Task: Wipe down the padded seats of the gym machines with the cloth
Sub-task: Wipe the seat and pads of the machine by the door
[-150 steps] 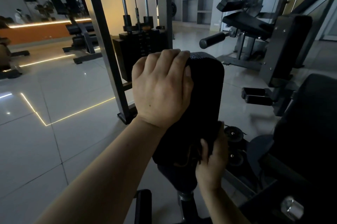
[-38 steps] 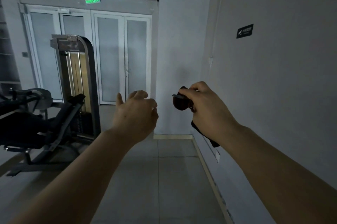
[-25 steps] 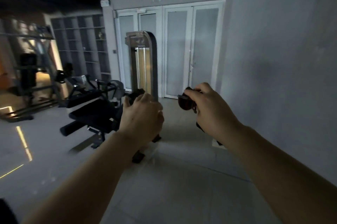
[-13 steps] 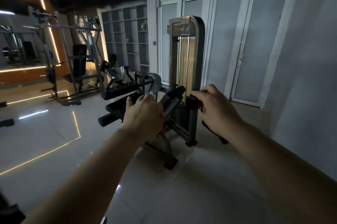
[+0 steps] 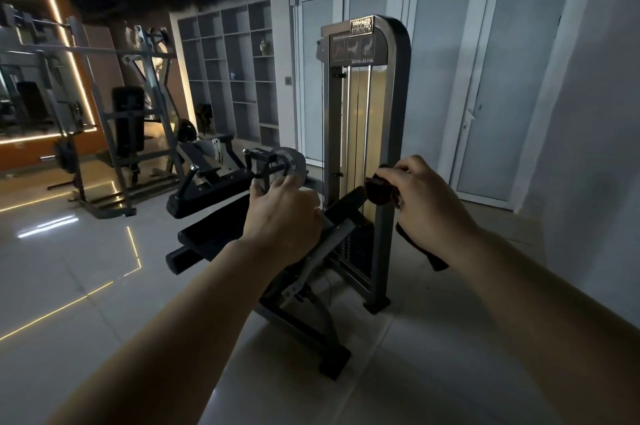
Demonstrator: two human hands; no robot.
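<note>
**A:** State the setting.

**B:** Dim gym interior. Pale tiled floor (image 5: 433,355) with lit strips reflected along its left side. Grey double doors (image 5: 485,78) on the back wall, open shelving (image 5: 235,71) to their left, a plate-loaded rack machine (image 5: 128,120) toward the left edge of the floor.

**A:** Nearest machine?

**B:** A seated leg curl machine (image 5: 367,106) stands in the middle of the floor, in front of the doors. Its upright weight tower carries a label plate at the top. The padded seat (image 5: 221,237) and a second black pad (image 5: 207,196) extend from the tower toward the left, low above the tiles.

**A:** Left hand pose?

**B:** The left hand (image 5: 282,220) is extended forward at mid-frame, back of the hand toward the camera, fingers loosely curled and pointing toward the machine. It holds nothing. Whether it contacts the machine cannot be determined; it overlaps the seat frame in the view.

**A:** Right hand pose?

**B:** The right hand (image 5: 426,206) is raised at the same level, just right of the tower, knuckles up. Thumb and fingers are curled round the dark cloth (image 5: 379,191): one bunched end protrudes past the fingertips, a second end hangs below the wrist.

**A:** Cloth against the seat?

**B:** No. The cloth is held in the air, apart from the padded seat.
</note>
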